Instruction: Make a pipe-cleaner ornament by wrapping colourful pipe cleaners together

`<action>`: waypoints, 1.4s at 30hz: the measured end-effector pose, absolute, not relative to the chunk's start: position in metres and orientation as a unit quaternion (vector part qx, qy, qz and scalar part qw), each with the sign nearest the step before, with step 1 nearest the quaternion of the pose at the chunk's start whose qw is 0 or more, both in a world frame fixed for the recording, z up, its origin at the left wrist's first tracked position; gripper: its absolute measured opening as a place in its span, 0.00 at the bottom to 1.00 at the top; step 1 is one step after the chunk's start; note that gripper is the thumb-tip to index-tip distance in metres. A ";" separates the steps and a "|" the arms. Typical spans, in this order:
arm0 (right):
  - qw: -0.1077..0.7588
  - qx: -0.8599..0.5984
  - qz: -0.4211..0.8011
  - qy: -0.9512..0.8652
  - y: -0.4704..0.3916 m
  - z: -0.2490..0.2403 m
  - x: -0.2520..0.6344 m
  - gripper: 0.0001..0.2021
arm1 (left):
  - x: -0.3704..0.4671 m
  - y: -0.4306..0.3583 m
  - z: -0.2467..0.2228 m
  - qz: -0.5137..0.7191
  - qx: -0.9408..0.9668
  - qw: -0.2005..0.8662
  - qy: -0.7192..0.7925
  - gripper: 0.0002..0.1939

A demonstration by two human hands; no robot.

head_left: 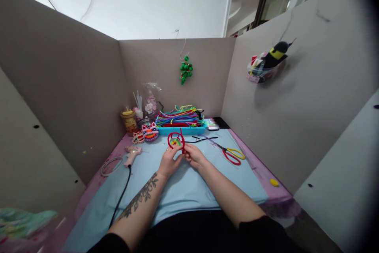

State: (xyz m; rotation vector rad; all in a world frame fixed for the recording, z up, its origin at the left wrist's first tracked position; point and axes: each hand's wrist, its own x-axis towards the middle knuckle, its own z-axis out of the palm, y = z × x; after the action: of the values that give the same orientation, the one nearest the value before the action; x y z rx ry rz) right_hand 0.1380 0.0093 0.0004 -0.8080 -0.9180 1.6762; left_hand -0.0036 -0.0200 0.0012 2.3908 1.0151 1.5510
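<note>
Near the middle of the blue-covered table, my left hand (pixel 169 163) is closed on a red pipe cleaner (pixel 182 139) bent into a loop, with one end sticking up. My right hand (pixel 194 156) pinches the same pipe cleaner at its lower right side. Inside the loop shows a small round piece in yellow, green and red (pixel 175 142); whether it is attached or lies behind, I cannot tell. Just beyond my right hand are short black pipe cleaners (pixel 197 139). Scissors with red and yellow handles (pixel 229 153) lie to the right.
A blue tray (pixel 180 130) heaped with coloured pipe cleaners stands at the back. On the left are a pink glue gun (pixel 133 155) with its cord, two pipe-cleaner animal faces (pixel 150 132) and a jar (pixel 128 120). A yellow disc (pixel 274 182) lies at the right edge. Grey panels enclose the table.
</note>
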 end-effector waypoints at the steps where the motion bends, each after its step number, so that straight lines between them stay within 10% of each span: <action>1: 0.508 -0.337 0.694 -0.384 0.009 0.001 0.138 0.15 | -0.003 -0.020 0.001 0.511 0.790 0.054 0.335 0.18; 13: 0.522 -0.357 0.680 -0.370 0.008 0.005 0.140 0.12 | -0.003 -0.018 -0.003 0.544 0.756 0.068 0.357 0.12; 24: 0.537 -0.339 0.701 -0.325 0.023 0.011 0.171 0.15 | 0.001 -0.017 0.008 0.542 0.592 0.485 0.346 0.14; 42: 0.683 -0.408 0.549 -0.256 0.042 0.004 0.187 0.11 | -0.009 -0.011 0.007 0.555 0.382 0.684 0.280 0.20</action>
State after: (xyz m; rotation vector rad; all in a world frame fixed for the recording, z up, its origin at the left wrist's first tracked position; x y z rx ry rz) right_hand 0.1867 0.0422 0.0040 -0.9139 -0.5738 1.2317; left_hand -0.0091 -0.0106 0.0074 0.8555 0.6271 1.2429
